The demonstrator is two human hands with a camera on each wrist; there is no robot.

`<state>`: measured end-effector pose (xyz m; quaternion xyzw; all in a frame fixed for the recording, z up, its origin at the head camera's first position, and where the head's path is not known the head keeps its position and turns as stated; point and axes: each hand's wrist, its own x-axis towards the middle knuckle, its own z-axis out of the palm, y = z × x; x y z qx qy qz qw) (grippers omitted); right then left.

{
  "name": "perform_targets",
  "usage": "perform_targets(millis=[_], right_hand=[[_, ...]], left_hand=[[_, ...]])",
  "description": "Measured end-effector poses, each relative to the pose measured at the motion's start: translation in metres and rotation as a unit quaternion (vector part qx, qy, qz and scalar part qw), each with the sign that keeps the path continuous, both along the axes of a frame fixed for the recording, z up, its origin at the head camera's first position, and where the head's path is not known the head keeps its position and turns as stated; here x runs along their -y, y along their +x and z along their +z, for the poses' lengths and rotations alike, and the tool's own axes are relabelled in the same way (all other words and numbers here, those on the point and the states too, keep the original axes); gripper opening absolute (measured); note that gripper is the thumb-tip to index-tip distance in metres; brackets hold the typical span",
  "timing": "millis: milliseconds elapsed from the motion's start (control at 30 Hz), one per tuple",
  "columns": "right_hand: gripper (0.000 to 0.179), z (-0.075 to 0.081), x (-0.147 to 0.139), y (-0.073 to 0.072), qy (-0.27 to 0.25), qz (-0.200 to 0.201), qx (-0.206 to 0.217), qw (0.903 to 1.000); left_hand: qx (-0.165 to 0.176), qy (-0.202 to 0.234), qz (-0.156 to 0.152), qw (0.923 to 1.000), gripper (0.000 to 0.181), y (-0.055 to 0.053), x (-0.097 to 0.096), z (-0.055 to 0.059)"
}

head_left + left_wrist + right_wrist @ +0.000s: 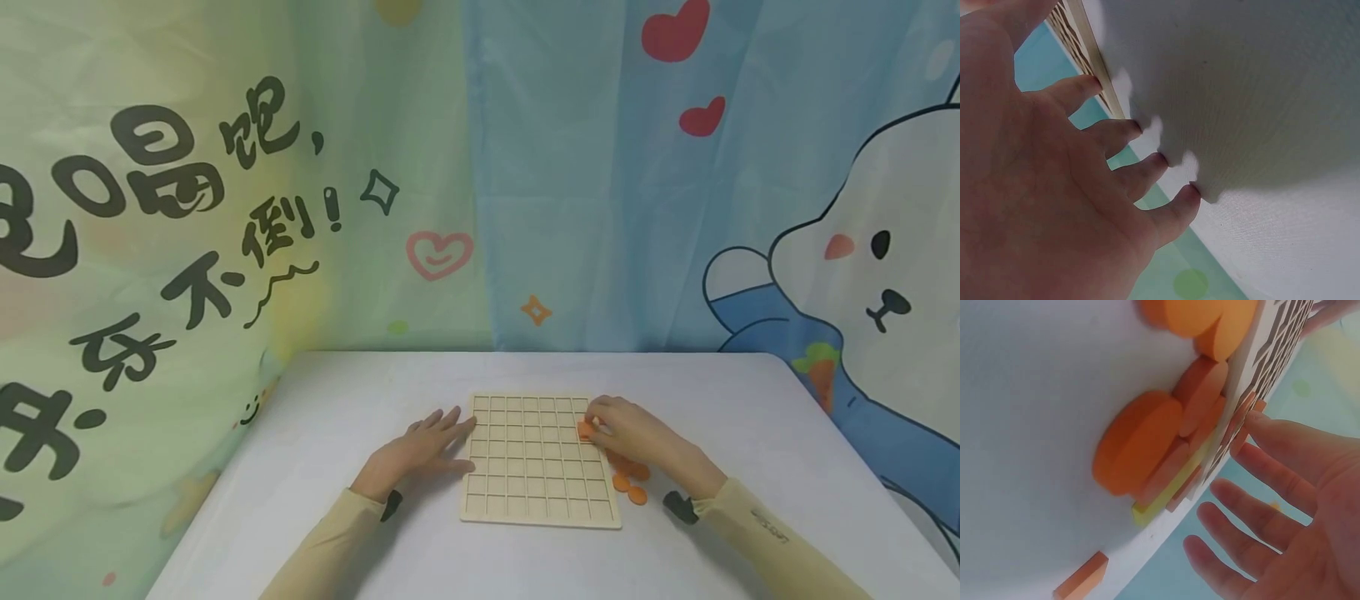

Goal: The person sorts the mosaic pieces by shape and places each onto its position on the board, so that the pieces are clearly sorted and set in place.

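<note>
A pale wooden grid board (536, 458) lies flat on the table. My left hand (420, 450) is at its left edge, fingers spread, with the index fingertip and thumb right at the rim; in the left wrist view the other fingertips reach down to the white cloth. Over the board's right column, my right hand (630, 429) pinches a small orange piece (1239, 442) between thumb and index finger, the thumb covering part of it. Another flat orange piece (1239, 414) shows on the board right beside it. The remaining right fingers (1244, 534) are loosely extended.
Several orange discs (637, 496) lie along the board's right side, partly under my right hand. Among them is a yellow-edged piece (1169, 490). An orange block (1082, 578) sits apart on the white table (360, 375). A printed curtain (555, 167) hangs behind.
</note>
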<state>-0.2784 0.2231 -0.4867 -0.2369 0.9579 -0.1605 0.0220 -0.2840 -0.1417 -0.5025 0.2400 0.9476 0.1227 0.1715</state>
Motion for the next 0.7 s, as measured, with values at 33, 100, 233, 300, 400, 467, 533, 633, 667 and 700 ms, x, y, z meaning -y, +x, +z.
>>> perform_targets(millis=[33,100,233,300,400,467,533,633,667,700], right_hand=[[0.022,0.000,0.001,0.000,0.001,-0.002,0.003,1.0000],[0.022,-0.001,0.002,-0.001,0.002,-0.007,0.012,0.9999],[0.020,-0.003,0.005,-0.001,0.006,-0.006,0.014,0.9999],[0.019,-0.003,0.006,0.000,0.009,-0.002,0.008,0.9999],[0.017,-0.005,0.008,0.000,0.014,0.003,-0.002,0.9999],[0.017,-0.004,0.009,0.001,0.013,0.010,-0.008,0.9998],[0.017,-0.004,0.009,0.001,0.014,0.018,-0.014,0.9996],[0.016,-0.003,0.011,0.002,0.013,0.031,-0.025,0.9991],[0.016,-0.002,0.011,0.002,0.011,0.034,-0.028,0.9990],[0.016,-0.003,0.012,0.003,0.011,0.036,-0.029,0.9989]], left_hand=[[0.000,0.000,0.001,1.0000,0.080,0.000,0.000,0.000],[0.001,-0.002,0.003,1.0000,0.080,0.000,-0.001,0.000],[0.004,-0.005,0.009,0.9999,0.081,0.000,-0.002,-0.001],[0.004,-0.007,0.010,0.9999,0.081,0.001,-0.002,-0.002],[0.002,-0.006,0.010,0.9999,0.081,0.001,-0.001,-0.002],[0.000,-0.005,0.008,1.0000,0.081,0.001,-0.001,-0.002],[-0.002,-0.004,0.006,1.0000,0.081,0.001,-0.001,-0.002],[-0.001,-0.006,0.009,0.9999,0.081,0.001,-0.001,-0.002],[0.001,-0.008,0.011,0.9999,0.081,0.001,-0.002,-0.002],[0.001,-0.009,0.012,0.9999,0.080,0.001,-0.002,-0.002]])
